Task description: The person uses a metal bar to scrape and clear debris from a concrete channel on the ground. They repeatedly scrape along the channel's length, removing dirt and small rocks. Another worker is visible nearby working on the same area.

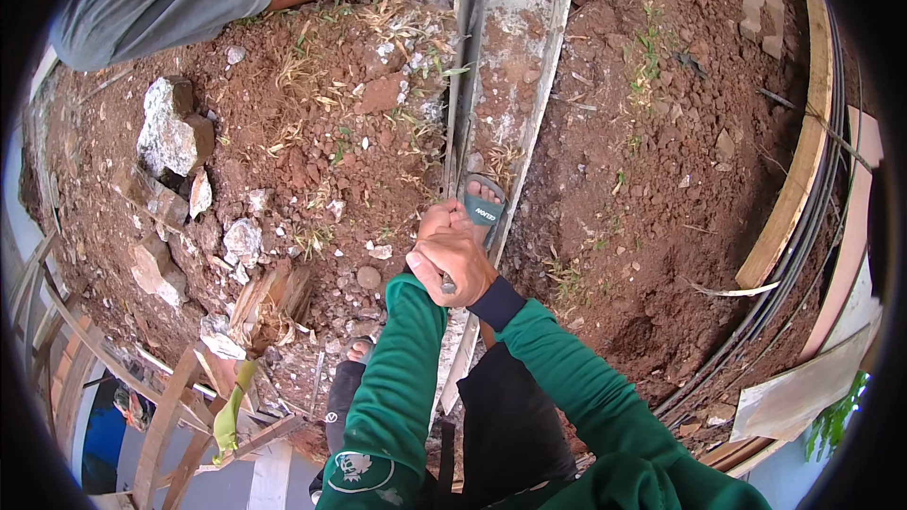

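Both hands, left [442, 227] and right [455, 264], clamp a tool handle [448, 285] over the plank [515, 47]; a slip could strike the sandalled foot [482, 200].

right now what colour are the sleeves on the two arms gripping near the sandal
Green sleeves, with a dark cuff at the right wrist; seen in the head view.
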Available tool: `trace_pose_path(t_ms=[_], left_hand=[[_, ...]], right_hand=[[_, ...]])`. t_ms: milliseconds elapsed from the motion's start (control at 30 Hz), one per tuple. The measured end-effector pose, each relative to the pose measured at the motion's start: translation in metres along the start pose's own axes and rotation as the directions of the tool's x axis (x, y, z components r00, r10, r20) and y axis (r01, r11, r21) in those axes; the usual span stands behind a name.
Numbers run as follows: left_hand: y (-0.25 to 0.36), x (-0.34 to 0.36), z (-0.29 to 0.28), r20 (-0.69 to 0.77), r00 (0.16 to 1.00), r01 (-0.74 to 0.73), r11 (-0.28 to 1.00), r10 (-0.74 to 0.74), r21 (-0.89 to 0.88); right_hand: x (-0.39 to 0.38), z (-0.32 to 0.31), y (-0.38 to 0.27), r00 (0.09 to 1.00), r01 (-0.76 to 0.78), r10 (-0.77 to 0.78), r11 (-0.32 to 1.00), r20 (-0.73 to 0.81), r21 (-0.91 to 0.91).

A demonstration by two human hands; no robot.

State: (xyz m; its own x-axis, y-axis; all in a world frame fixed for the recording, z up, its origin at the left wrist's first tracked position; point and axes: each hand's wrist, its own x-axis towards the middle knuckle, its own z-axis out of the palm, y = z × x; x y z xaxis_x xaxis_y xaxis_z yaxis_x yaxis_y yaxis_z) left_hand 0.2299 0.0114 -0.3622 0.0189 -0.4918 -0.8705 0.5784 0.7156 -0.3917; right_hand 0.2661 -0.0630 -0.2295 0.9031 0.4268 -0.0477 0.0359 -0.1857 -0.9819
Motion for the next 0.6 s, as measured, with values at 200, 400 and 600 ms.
trace_pose_path(t_ms=[200, 400, 600], left_hand=[[-0.060, 0.054, -0.011, 0.163, 0.683, -0.663, 0.509, 0.712, 0.549], [-0.065, 0.079, -0.015, 0.052, 0.751, -0.555, 0.587, 0.658, 0.590], [-0.013, -0.008, 0.041, 0.000, 0.999, -0.035, 0.991, 0.036, -0.132]], right_hand=[[-0.032, -0.041, 0.023, 0.976, 0.055, -0.061, 0.998, -0.211, -0.033], [-0.026, -0.049, 0.005, 0.990, -0.113, 0.114, 0.993, -0.086, 0.014], [0.006, -0.016, 0.000, 0.997, -0.061, 0.060, 0.998, -0.047, -0.025]])
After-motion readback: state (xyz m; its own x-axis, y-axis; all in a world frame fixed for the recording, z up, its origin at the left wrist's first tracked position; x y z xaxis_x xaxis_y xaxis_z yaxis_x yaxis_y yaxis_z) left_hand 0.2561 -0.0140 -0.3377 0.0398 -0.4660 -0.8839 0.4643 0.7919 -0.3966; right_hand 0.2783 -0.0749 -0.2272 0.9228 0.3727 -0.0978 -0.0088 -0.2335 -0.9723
